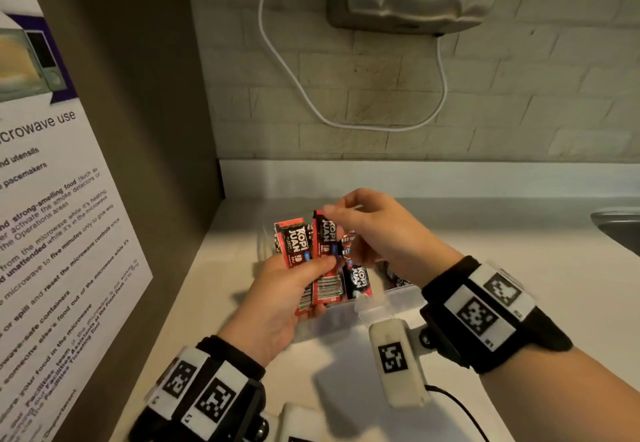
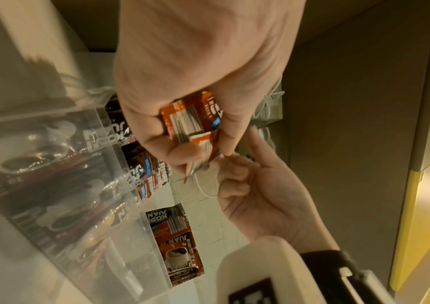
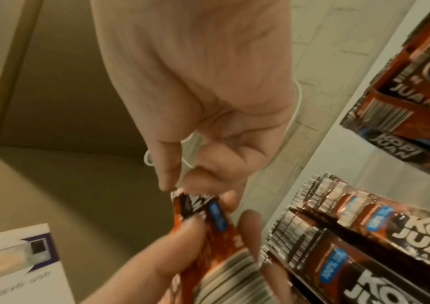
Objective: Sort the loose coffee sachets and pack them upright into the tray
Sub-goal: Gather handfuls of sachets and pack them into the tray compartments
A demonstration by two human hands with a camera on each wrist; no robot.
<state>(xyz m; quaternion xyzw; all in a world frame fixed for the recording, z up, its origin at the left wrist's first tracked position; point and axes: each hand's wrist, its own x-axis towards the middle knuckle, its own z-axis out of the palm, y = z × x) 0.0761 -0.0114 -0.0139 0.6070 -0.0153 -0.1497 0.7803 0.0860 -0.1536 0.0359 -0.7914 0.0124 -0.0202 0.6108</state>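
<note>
My left hand (image 1: 311,279) grips a small stack of red and black Kopi Juan sachets (image 1: 304,251) above the counter, thumb across the front. My right hand (image 1: 332,214) pinches the top edge of one sachet (image 1: 327,233) in that stack. In the right wrist view the right hand (image 3: 182,185) nips that sachet's top edge (image 3: 203,214), with the left thumb (image 3: 182,236) just below. The left wrist view shows the left hand (image 2: 203,156) wrapped round the stack (image 2: 193,121). A clear plastic tray (image 1: 398,294) lies under both hands, with more sachets (image 1: 358,279) standing inside.
A tall brown cabinet side with a microwave notice (image 1: 62,216) stands close on the left. A tiled wall with a white cable (image 1: 440,95) is behind. A steel sink (image 1: 620,230) sits at the right. The pale counter (image 1: 502,244) spreads around the tray.
</note>
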